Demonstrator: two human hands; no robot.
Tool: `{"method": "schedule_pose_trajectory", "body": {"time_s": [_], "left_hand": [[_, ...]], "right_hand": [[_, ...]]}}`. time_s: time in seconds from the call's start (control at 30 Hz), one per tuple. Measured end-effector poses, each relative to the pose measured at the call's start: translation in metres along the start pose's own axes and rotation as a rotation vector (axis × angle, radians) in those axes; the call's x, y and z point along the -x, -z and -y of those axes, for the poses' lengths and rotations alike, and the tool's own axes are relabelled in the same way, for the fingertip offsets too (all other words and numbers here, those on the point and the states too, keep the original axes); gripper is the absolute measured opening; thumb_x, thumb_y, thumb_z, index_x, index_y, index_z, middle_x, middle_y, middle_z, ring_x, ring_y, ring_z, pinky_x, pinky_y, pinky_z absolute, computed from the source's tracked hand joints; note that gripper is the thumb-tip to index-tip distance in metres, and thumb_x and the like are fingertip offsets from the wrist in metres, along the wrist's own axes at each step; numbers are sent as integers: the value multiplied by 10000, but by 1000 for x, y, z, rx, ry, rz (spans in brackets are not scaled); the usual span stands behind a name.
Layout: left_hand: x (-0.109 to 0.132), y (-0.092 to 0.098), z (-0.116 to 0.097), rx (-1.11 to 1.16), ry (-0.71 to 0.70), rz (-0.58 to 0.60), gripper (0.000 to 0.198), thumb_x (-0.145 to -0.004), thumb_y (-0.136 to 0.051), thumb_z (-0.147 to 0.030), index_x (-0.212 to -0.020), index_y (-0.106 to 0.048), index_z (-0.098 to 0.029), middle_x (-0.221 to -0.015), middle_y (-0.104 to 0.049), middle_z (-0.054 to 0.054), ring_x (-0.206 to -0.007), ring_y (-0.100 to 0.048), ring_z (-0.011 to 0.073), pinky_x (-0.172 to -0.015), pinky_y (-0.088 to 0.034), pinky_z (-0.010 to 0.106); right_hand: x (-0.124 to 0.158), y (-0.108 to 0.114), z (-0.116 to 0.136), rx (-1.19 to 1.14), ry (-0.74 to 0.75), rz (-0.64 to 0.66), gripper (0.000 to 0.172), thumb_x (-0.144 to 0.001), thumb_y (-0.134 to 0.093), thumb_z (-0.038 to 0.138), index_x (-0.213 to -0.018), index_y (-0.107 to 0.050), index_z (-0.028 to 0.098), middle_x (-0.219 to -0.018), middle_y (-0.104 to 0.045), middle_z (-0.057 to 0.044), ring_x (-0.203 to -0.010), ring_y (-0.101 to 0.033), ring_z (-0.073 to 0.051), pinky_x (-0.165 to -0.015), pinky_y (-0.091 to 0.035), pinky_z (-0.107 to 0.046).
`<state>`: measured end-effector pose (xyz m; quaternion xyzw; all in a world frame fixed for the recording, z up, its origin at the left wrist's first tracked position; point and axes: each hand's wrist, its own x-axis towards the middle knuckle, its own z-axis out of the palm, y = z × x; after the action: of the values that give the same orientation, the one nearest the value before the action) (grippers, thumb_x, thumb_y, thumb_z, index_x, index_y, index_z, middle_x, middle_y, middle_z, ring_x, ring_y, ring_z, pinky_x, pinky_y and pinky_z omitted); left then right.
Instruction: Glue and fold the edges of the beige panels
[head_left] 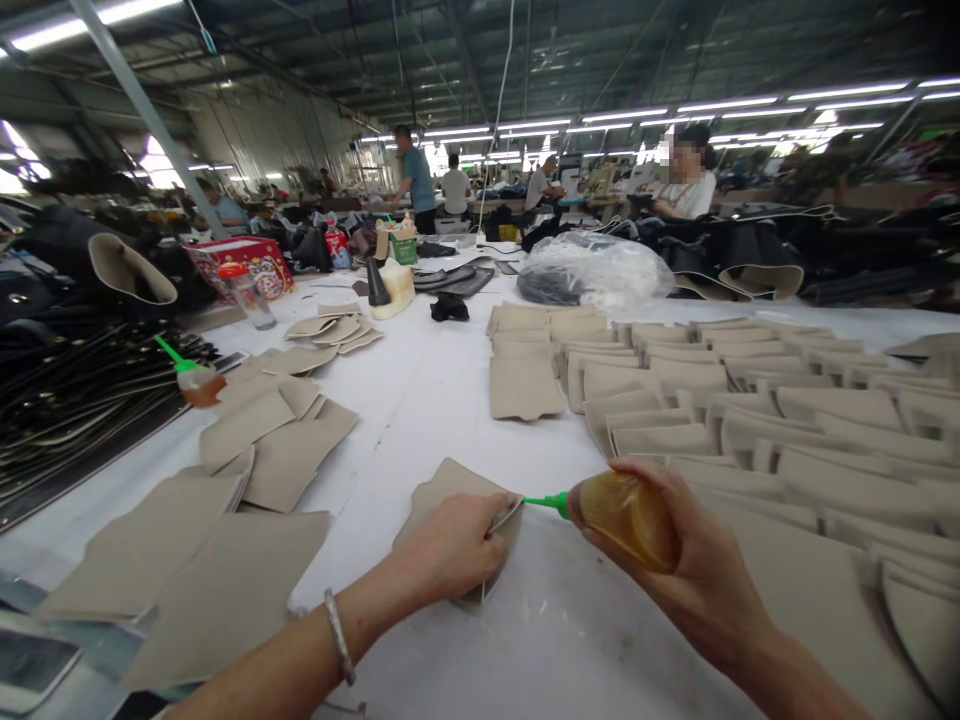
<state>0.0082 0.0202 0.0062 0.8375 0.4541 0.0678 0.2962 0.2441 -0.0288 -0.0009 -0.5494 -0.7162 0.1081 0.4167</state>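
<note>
My right hand (pixel 690 540) is wrapped round a glue bottle (pixel 626 515) of amber liquid, tipped sideways with its green nozzle (pixel 547 502) pointing left. The nozzle's tip meets the edge of a beige panel (pixel 431 490) lying on the white table (pixel 420 400). On that panel rests my left hand (pixel 461 540), its fingers curled and gripping the panel near the right edge. Part of the panel is hidden under the hand. A metal bangle circles my left wrist.
Many beige pieces (pixel 660 380) stand in overlapping rows at the right. Loose beige panels (pixel 225 570) lie at the left, near a second glue bottle (pixel 199 383) with a green nozzle. Farther back are a clear plastic bag (pixel 600 270), a red box (pixel 244 265) and several people.
</note>
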Motion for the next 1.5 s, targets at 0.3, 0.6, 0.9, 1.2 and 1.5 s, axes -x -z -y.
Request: {"method": "schedule_pose_trajectory", "body": {"time_s": [0.3,0.6,0.9,1.2,1.5], "left_hand": [[3,-4,-4,-40,35,-3,586,-726,-407,-117,-1280,-544,-250,-1059,-688,56,-973,-634,262,-825,-487,336],[5,-3,-4,-68,15,-2,579,-734,-385,-126,-1281,-541,-235,-1057,-688,75,-968,-642,271,-819,-492,349],[7,-10,-1,-88,12,-18,535,-789,-358,-138,-1287,-537,-216,-1152,-655,83,-1026,-624,279,-878,-482,385],[12,-8,-5,-81,33,-10,472,-849,-348,-144,-1281,-520,-223,-1198,-630,54,-1107,-576,238,-957,-432,346],[18,-15,-1,-57,0,-59,416,-901,-323,-177,-1272,-512,-178,-1199,-616,73,-1084,-577,218,-960,-431,330]], "right_hand": [[3,-2,-8,-133,-128,11,472,-792,-687,458,-1184,-475,305,-1066,-564,-35,-861,-601,-236,-788,-497,-378],[4,0,-8,-191,-196,54,469,-790,-687,461,-1173,-473,294,-983,-585,-14,-770,-606,-204,-702,-505,-321],[5,-1,-12,-243,-237,36,471,-780,-695,460,-1161,-479,287,-950,-587,-7,-749,-600,-195,-675,-500,-305],[8,-2,-16,-265,-280,24,510,-758,-714,472,-1166,-479,278,-987,-587,-11,-791,-604,-209,-719,-496,-313],[18,1,-4,-370,-348,95,535,-758,-715,493,-1169,-455,269,-900,-599,3,-748,-600,-191,-674,-506,-270]]}}
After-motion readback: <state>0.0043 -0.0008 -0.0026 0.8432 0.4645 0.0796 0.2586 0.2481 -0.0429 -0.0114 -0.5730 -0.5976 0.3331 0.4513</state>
